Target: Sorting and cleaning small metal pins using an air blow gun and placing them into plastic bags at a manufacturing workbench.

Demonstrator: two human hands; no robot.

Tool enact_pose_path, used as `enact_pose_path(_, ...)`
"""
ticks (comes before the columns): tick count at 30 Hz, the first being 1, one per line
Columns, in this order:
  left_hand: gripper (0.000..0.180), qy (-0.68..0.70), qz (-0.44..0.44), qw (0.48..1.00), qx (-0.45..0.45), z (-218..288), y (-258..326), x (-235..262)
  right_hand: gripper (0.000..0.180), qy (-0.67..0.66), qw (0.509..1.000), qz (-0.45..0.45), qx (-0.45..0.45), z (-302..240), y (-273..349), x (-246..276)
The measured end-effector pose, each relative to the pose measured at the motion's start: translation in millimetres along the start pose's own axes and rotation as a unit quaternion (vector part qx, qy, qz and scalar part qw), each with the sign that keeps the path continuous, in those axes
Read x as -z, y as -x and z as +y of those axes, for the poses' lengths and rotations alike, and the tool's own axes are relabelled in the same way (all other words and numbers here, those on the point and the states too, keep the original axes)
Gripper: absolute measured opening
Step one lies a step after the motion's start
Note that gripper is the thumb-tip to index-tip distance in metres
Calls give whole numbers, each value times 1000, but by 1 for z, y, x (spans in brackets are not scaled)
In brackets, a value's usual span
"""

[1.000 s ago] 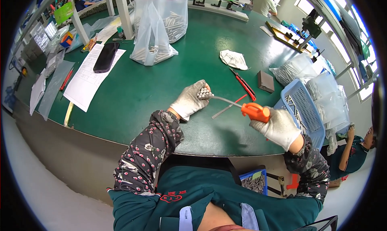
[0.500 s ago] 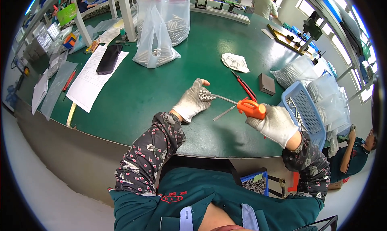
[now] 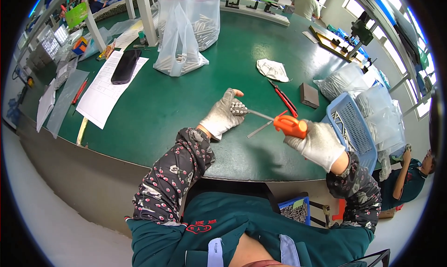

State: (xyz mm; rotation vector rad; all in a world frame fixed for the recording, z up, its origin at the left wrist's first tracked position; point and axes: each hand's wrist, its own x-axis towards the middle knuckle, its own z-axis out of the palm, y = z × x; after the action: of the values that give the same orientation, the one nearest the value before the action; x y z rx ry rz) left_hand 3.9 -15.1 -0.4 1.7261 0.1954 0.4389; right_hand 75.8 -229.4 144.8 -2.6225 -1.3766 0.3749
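Note:
In my left hand (image 3: 221, 114), gloved in grey-white, is a bundle of small metal pins (image 3: 239, 109), their round ends facing right. The fingers are closed round them and the thumb sticks out. My right hand (image 3: 319, 145), also gloved, is wrapped round an orange spouted tool (image 3: 289, 126) that looks like a small oil can. Its thin metal spout points left, its tip close to the pins; I cannot tell if they touch. Under the spout a slim metal strip (image 3: 259, 129) lies on the green table (image 3: 223, 148). Red-handled pliers (image 3: 285, 101) lie just beyond the tool.
On the right stand a blue basket (image 3: 361, 127) with metal rods and several bags of pins (image 3: 342, 83). A brown block (image 3: 308, 95) and a white cloth (image 3: 273, 70) lie farther back. Bagged pins (image 3: 179, 53), a phone (image 3: 125, 67) and papers (image 3: 104, 97) occupy the far left.
The spout's curve looks straighter, and a small orange loop now stands up on the tool. Both hands keep their hold, nearly in place.

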Motion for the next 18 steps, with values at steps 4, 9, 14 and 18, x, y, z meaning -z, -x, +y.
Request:
enact_pose_path(4, 57, 22, -8, 1000, -8, -8, -2, 0, 42, -6, 1000, 21, 11, 3, 0, -1)
enact_pose_path(9, 57, 27, -10, 1000, 3, -11, -3, 1, 42, -4, 1000, 1, -2, 1, 2, 1)
enact_pose_path(14, 56, -12, -8, 1000, -10, -5, -2, 1, 40, -18, 1000, 13, 3, 3, 2, 2)
enact_pose_path(18, 57, 57, -19, 998, 5, -4, -2, 0, 40, -16, 1000, -2, 7, 4, 4, 1)
